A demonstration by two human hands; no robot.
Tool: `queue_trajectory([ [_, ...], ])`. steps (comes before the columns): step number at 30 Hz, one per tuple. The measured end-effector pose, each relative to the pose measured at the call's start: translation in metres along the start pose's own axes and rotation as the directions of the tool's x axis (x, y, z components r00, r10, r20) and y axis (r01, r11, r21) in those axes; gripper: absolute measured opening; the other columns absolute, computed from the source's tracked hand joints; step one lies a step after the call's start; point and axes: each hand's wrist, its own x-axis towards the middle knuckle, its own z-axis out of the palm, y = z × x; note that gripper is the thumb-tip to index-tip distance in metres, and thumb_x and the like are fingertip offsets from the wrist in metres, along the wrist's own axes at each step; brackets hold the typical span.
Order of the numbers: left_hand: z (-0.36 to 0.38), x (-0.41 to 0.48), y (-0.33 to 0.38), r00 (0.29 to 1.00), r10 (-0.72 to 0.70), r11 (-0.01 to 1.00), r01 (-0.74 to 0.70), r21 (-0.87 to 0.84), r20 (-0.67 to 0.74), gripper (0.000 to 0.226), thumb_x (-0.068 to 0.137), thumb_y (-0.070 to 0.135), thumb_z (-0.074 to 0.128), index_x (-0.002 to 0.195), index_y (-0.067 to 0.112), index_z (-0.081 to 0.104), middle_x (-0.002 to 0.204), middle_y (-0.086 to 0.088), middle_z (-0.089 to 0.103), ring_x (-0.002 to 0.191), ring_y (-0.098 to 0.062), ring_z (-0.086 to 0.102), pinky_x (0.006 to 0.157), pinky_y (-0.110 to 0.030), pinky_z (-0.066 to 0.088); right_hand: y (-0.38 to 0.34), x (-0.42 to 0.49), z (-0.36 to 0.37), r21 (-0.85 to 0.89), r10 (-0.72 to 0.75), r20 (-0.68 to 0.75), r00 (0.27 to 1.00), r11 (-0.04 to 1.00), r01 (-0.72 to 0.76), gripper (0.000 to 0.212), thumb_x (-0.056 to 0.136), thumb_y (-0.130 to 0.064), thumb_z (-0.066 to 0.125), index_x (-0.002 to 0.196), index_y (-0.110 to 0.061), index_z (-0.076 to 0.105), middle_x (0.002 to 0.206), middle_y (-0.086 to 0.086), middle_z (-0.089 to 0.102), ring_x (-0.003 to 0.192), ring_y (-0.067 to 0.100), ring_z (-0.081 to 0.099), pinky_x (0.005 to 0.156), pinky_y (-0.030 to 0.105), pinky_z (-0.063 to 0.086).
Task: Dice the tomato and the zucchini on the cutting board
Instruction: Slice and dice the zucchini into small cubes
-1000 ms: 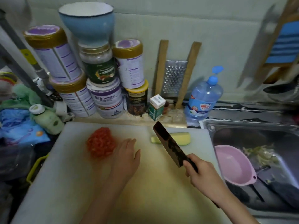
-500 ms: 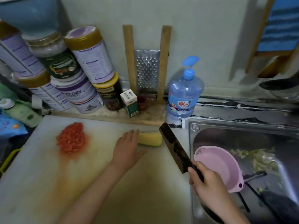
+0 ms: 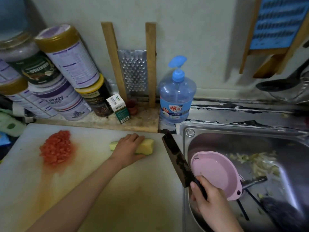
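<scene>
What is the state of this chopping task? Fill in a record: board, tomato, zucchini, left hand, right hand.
Board: white cutting board, beside the sink
Tomato: diced, piled on the board's left
Zucchini: one piece, not yet diced
Left hand: holds the zucchini
Right hand: grips the knife, blade apart from the zucchini

I counted one cutting board (image 3: 117, 198), one heap of diced tomato (image 3: 56, 148), one zucchini piece (image 3: 145, 146), one knife (image 3: 179, 162), two hands, a left hand (image 3: 127, 150) and a right hand (image 3: 210, 205), one pink colander (image 3: 215, 173), one sink (image 3: 250, 141), one grater (image 3: 133, 71) and one soap bottle (image 3: 175, 97).
</scene>
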Motion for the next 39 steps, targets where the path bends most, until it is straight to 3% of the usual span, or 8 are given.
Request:
queue_trajectory([
  [2, -0.001, 0.001, -0.001, 1.000, 0.002, 0.999, -0.003, 0.054, 0.020, 0.076, 0.086, 0.056, 0.062, 0.148, 0.021, 0.036, 0.135, -0.003, 0.047, 0.122, -0.026, 0.044, 0.097, -0.036, 0.039, 0.001, 0.001, 0.001, -0.002, 0.000, 0.010, 1.000, 1.000, 0.000, 0.012, 0.095, -0.027, 0.052, 0.084, -0.031, 0.053, 0.069, -0.002, 0.062, 0.064, 0.006, 0.058, 0.061, 0.013, 0.043],
  [5, 0.002, -0.005, 0.000, 1.000, -0.017, 0.995, 0.015, 0.103, 0.019, 0.076, 0.085, 0.057, 0.060, 0.148, 0.021, 0.036, 0.133, -0.005, 0.049, 0.119, -0.027, 0.045, 0.093, -0.037, 0.042, 0.000, 0.001, 0.005, 0.011, 0.001, 0.026, 1.000, 1.000, -0.001, 0.011, 0.095, -0.029, 0.051, 0.086, -0.024, 0.056, 0.067, 0.002, 0.061, 0.060, 0.013, 0.058, 0.063, 0.028, 0.050],
  [10, 0.008, -0.027, -0.001, 0.997, -0.080, 0.991, 0.078, 0.113, 0.021, 0.071, 0.084, 0.058, 0.059, 0.143, 0.021, 0.041, 0.126, -0.007, 0.050, 0.115, -0.027, 0.047, 0.089, -0.038, 0.044, -0.012, -0.004, 0.016, 0.012, -0.031, 0.058, 0.998, 0.999, 0.030, 0.015, 0.096, -0.024, 0.050, 0.082, -0.022, 0.055, 0.063, 0.005, 0.062, 0.052, 0.008, 0.053, 0.055, 0.023, 0.043],
  [18, 0.017, -0.091, -0.032, 0.990, -0.141, 0.982, 0.136, 0.130, 0.024, 0.072, 0.087, 0.060, 0.053, 0.146, 0.024, 0.033, 0.132, -0.005, 0.044, 0.121, -0.025, 0.042, 0.093, -0.033, 0.040, -0.029, -0.019, 0.054, -0.048, -0.085, 0.053, 0.995, 0.995, 0.088, 0.015, 0.094, -0.030, 0.052, 0.080, -0.028, 0.054, 0.067, 0.006, 0.063, 0.053, 0.022, 0.057, 0.059, 0.044, 0.051],
  [27, 0.035, -0.174, -0.085, 0.981, -0.193, 0.980, 0.194, 0.043, -0.024, 0.074, 0.086, 0.058, 0.056, 0.147, 0.022, 0.034, 0.132, -0.009, 0.045, 0.125, -0.029, 0.042, 0.096, -0.041, 0.039, -0.077, -0.043, 0.124, -0.083, -0.139, 0.118, 0.983, 0.985, 0.149, 0.012, 0.097, -0.026, 0.049, 0.089, -0.031, 0.057, 0.063, 0.007, 0.062, 0.048, 0.014, 0.054, 0.053, 0.036, 0.046],
  [31, 0.047, -0.205, -0.111, 0.984, -0.156, 0.988, 0.157, 0.001, -0.086, 0.066, 0.071, 0.057, 0.069, 0.123, 0.016, 0.063, 0.103, -0.011, 0.060, 0.095, -0.032, 0.060, 0.074, -0.042, 0.050, -0.093, -0.053, 0.158, -0.104, -0.132, 0.117, 0.984, 0.984, 0.144, 0.012, 0.097, -0.025, 0.050, 0.090, -0.029, 0.058, 0.063, 0.006, 0.061, 0.046, 0.012, 0.052, 0.052, 0.032, 0.044],
  [34, 0.052, -0.223, -0.127, 0.971, -0.149, 0.988, 0.151, -0.003, -0.186, 0.064, 0.063, 0.062, 0.058, 0.106, 0.018, 0.071, 0.085, -0.005, 0.059, 0.076, -0.025, 0.061, 0.056, -0.035, 0.051, -0.104, -0.058, 0.181, -0.139, -0.117, 0.109, 0.987, 0.981, 0.132, 0.011, 0.097, -0.027, 0.050, 0.092, -0.027, 0.059, 0.064, 0.003, 0.062, 0.048, 0.013, 0.053, 0.054, 0.033, 0.045],
  [39, 0.059, -0.251, -0.147, 0.952, -0.136, 0.991, 0.127, -0.048, -0.274, 0.076, 0.047, 0.055, 0.088, 0.111, 0.018, 0.071, 0.084, -0.004, 0.057, 0.076, -0.023, 0.060, 0.058, -0.035, 0.052, -0.116, -0.068, 0.214, -0.209, -0.100, 0.076, 0.992, 0.971, 0.114, 0.010, 0.097, -0.028, 0.049, 0.097, -0.026, 0.059, 0.064, 0.003, 0.063, 0.050, 0.014, 0.055, 0.055, 0.034, 0.047],
])
